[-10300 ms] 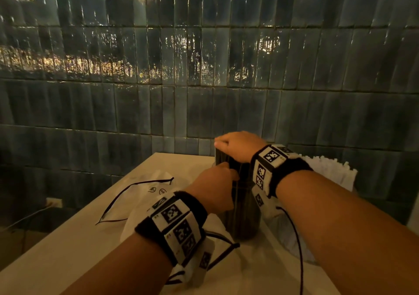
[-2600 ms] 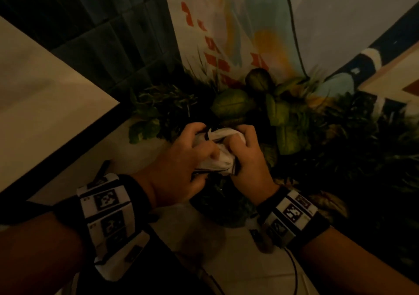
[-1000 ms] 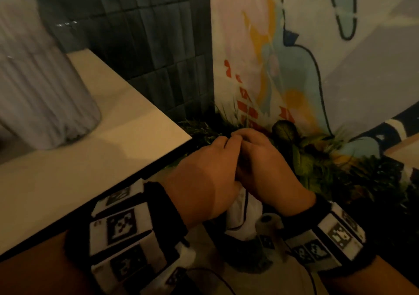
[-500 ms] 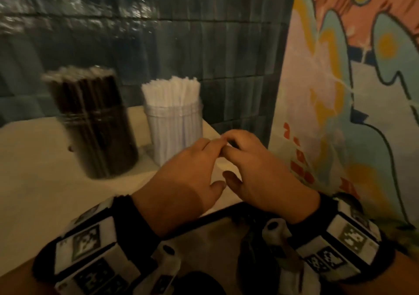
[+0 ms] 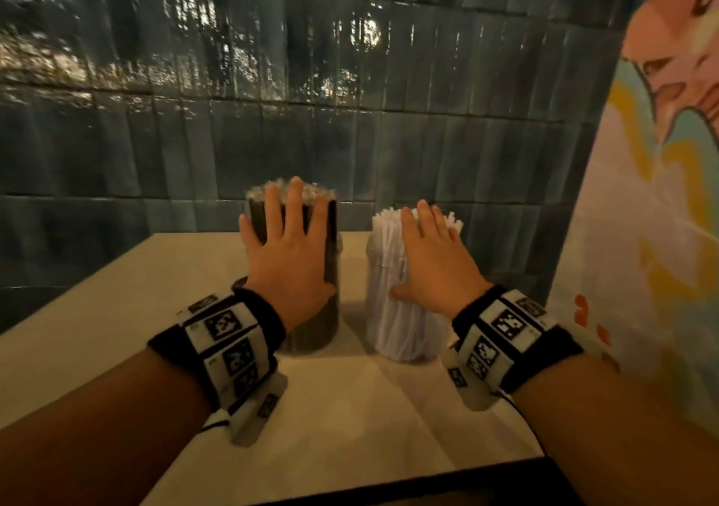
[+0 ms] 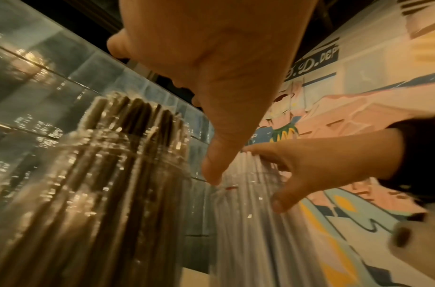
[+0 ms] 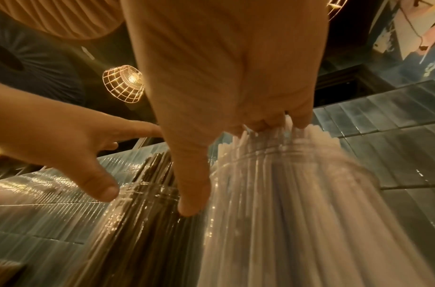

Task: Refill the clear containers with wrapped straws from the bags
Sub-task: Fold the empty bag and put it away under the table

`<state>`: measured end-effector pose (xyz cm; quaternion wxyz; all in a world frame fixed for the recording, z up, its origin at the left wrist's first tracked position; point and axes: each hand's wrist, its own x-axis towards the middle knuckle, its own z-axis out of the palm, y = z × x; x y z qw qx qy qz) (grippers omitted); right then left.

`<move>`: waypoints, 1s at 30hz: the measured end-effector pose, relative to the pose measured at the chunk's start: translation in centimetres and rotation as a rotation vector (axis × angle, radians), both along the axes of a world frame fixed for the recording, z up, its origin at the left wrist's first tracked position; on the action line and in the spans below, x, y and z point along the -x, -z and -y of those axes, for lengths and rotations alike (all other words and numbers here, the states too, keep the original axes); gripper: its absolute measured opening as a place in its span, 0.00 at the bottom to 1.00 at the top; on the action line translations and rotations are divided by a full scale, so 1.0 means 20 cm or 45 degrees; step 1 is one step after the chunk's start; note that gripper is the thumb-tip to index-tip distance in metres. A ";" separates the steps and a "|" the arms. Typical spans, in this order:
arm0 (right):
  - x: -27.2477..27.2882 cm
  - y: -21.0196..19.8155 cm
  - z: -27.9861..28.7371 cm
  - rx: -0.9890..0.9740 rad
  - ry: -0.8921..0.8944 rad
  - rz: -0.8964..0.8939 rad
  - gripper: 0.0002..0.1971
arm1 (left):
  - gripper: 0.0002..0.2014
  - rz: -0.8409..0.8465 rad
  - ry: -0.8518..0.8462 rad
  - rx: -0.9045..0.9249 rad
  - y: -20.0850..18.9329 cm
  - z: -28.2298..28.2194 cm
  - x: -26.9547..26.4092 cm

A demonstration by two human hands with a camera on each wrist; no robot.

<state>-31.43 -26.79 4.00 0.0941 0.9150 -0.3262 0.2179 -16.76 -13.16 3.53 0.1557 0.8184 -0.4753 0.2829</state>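
Surface (image 5: 116,311) pale and matte, set into a corner: glossy dark tiled wall (image 5: 350,97) behind, painted mural (image 5: 661,233) on the right. We note two clear containers side by side, near but apart: dark-straw container (image 5: 330,264) left, white-straw container (image 5: 393,318) right, both packed upright. Left hand (image 5: 290,256) spread flat before the dark one; right hand (image 5: 435,260) spread, fingertips on the white wrapped straws (image 7: 310,213). Caged lamp (image 7: 124,85) overhead.
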 end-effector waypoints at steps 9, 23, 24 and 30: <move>-0.09 0.00 0.06 0.100 -0.150 -0.031 0.57 | 0.64 -0.086 0.068 -0.091 -0.07 0.10 -0.23; -0.26 0.01 0.31 0.208 -0.195 -0.052 0.49 | 0.58 -0.081 0.099 -0.053 -0.06 0.25 -0.51; -0.30 0.01 0.33 0.212 -0.192 -0.048 0.49 | 0.58 -0.090 0.080 -0.060 -0.06 0.27 -0.55; -0.57 0.01 0.48 0.167 -0.230 0.001 0.47 | 0.57 -0.126 0.007 -0.084 -0.06 0.42 -0.77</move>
